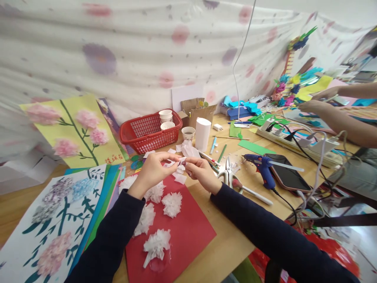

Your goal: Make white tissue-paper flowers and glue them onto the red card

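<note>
Above the top edge of a red sheet (188,239), my left hand (156,171) and my right hand (203,171) meet fingertip to fingertip. Both pinch a small piece of white paper (179,164) between them. Several crumpled white paper flowers lie on the red sheet, one (172,204) just below my hands and another (157,244) near the front beside a shiny wet-looking patch. Loose white paper scraps (188,149) are scattered behind my fingers. White-handled scissors (227,173) rest open-bladed to the right of my right hand.
A red basket (150,131) with paper cups stands behind, near a cup (188,133) and white roll (202,134). Rightward are a blue glue gun (262,167), phone (287,173), power strip (300,145) and another person's arms (332,114). Flower pictures (55,220) lie left.
</note>
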Demonstrator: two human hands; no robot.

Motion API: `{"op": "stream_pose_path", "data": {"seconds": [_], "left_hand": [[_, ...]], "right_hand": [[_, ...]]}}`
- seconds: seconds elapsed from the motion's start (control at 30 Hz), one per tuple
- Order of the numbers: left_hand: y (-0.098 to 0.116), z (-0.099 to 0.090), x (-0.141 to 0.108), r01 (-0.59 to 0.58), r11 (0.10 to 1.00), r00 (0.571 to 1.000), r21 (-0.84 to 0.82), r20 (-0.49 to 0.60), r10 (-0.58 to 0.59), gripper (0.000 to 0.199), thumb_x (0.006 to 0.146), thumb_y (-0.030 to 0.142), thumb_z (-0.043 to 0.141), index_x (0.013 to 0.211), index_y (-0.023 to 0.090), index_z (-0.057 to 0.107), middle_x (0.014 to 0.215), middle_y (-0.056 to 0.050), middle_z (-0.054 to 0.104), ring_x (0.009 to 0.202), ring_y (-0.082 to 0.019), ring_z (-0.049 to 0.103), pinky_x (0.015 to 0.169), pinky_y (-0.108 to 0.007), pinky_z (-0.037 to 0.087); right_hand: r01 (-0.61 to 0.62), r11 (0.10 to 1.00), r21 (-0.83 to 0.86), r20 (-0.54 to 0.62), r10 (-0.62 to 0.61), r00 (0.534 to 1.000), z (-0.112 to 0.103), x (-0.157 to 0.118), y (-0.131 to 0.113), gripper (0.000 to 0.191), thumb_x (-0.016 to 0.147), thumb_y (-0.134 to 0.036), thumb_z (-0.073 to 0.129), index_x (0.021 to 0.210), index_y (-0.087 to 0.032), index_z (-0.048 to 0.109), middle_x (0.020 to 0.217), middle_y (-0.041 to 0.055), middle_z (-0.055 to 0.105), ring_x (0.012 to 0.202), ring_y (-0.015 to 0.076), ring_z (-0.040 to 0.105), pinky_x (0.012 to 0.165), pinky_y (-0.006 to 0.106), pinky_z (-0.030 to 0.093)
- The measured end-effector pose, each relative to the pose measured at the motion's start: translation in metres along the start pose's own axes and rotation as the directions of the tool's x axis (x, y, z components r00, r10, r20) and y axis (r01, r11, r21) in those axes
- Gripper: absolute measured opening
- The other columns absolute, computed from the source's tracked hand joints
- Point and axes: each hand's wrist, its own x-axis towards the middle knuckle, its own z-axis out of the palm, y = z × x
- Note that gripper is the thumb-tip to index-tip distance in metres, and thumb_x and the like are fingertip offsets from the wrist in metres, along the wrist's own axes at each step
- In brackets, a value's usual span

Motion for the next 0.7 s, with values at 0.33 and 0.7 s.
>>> {"op": "stream_pose_path", "data": {"seconds": [0.33,0.7], "left_hand": [[-0.007,-0.004,0.004,0.202,0.93,0.977,-0.306,-0.008,-0.215,0.02,0.072,0.032,0.072,0.083,0.016,0.07,0.096,-0.009,0.079,0.09,-0.023,0.074,0.081,-0.033,0.059],[-0.017,0.003,0.004,0.163,0.968,0.983,-0.191,-0.056,-0.177,0.025,0.078,0.037,0.067,0.087,0.015,0.074,0.091,-0.008,0.079,0.087,-0.023,0.074,0.08,-0.032,0.058]], "right_hand": [[-0.031,0.997,-0.076,-0.038,0.028,0.999,-0.001,0.002,0.001,0.023,0.071,-0.038,0.061,0.075,-0.016,0.066,0.051,-0.0069,0.041,0.043,0.0061,0.029,0.045,0.024,0.016],[-0.019,0.99,-0.138,-0.031,0.015,0.999,-0.001,0.001,0.001,0.025,0.072,-0.04,0.062,0.074,-0.016,0.066,0.05,-0.0062,0.042,0.046,0.0069,0.032,0.045,0.023,0.018]]}}
